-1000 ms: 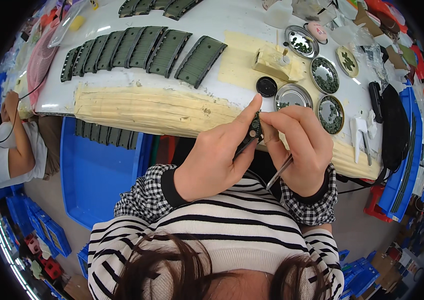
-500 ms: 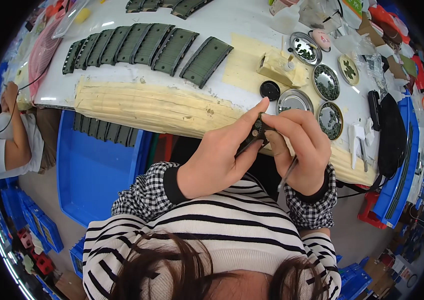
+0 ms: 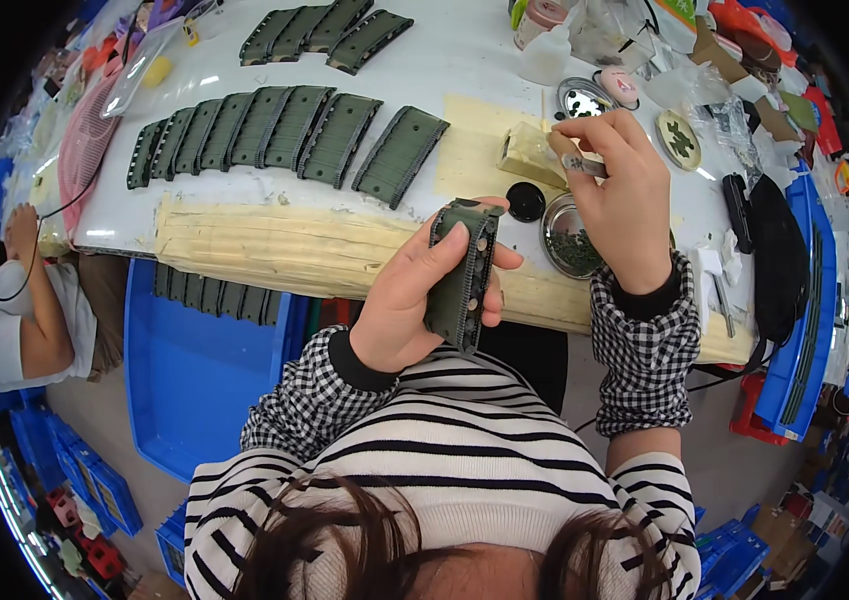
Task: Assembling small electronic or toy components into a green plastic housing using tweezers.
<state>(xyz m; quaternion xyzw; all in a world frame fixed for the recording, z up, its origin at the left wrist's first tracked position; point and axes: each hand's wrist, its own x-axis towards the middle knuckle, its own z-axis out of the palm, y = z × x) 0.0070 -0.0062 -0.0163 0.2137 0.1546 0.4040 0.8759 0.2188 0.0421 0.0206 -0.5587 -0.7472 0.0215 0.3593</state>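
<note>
My left hand is wrapped round a dark green curved panel with toothed black edges, tilted up in front of the table edge; small holes show along its narrow side. My right hand is raised over the table beside a yellow-taped block. Its fingers are pinched on a thin metal tool, whose exact kind does not show. Below that hand lies a round metal tin with small dark green bits in it, partly covered by the hand. A black round lid lies between my hands.
A row of green panels curves across the white table, with several more behind. At right are a dish of green pieces, tweezers and a black pouch. A blue bin stands below left; another person sits far left.
My hands have parted. The right hand has moved up and away with the metal tool to the taped block, while the left has turned the green panel so its face shows.
</note>
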